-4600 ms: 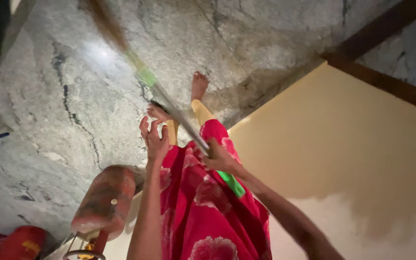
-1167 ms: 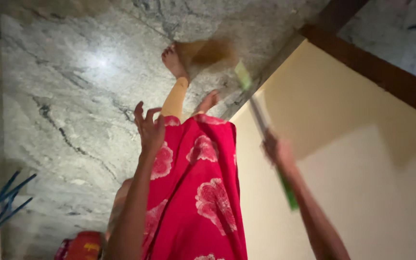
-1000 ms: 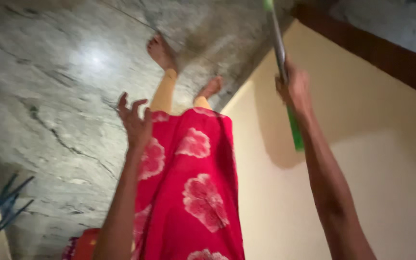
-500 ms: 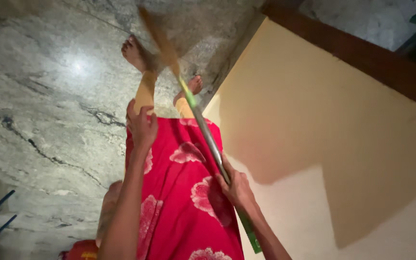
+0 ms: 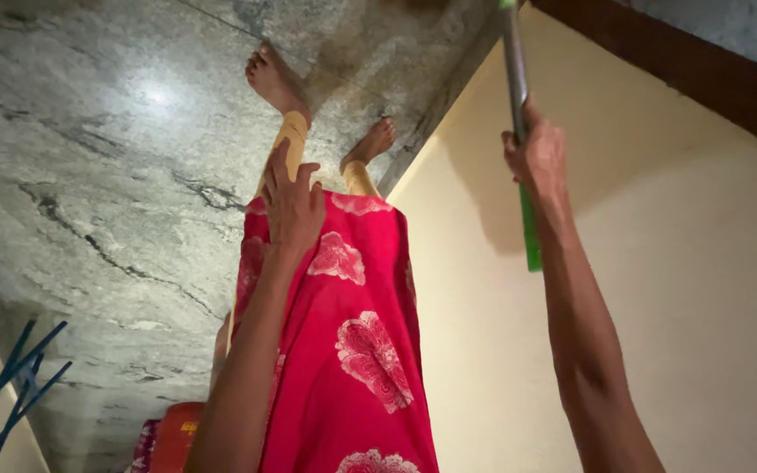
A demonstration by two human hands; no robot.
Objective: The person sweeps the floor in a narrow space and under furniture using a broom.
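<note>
A: Head view. Right hand (image 5: pixel 536 158) raised, fingers (image 5: pixel 515 144) clenched round the broom handle (image 5: pixel 513 61), a grey metal shaft with a green end (image 5: pixel 531 238) poking out below the fist

B: And the handle's place?

A: Up at the right of the view, near upright, running off the top edge, held in front of the cream wall (image 5: pixel 659 263). Bristles out of view, so no telling whether touching the floor

B: Left hand?

A: Left hand (image 5: pixel 293 206) out in front, fingers (image 5: pixel 279 166) released and loosely spread, grasping nothing. Hovering over the hem of the red floral garment (image 5: pixel 352 350), well apart from the broom handle

B: Below the hands?

A: Two bare feet (image 5: pixel 275 81) on the grey veined stone floor (image 5: pixel 89 175), one ahead of the other, with yellow trouser legs (image 5: pixel 291 136) showing under the red cloth. Bright glare spot on the floor to the left of the feet

B: Anything else around?

A: Dark brown wooden strip (image 5: pixel 703 79) along the upper right, above the cream wall. Blue rods (image 5: pixel 6 385) crossing at the lower left edge. A red object (image 5: pixel 177 438) at the bottom, partly hidden behind the left arm, kind not clear
</note>
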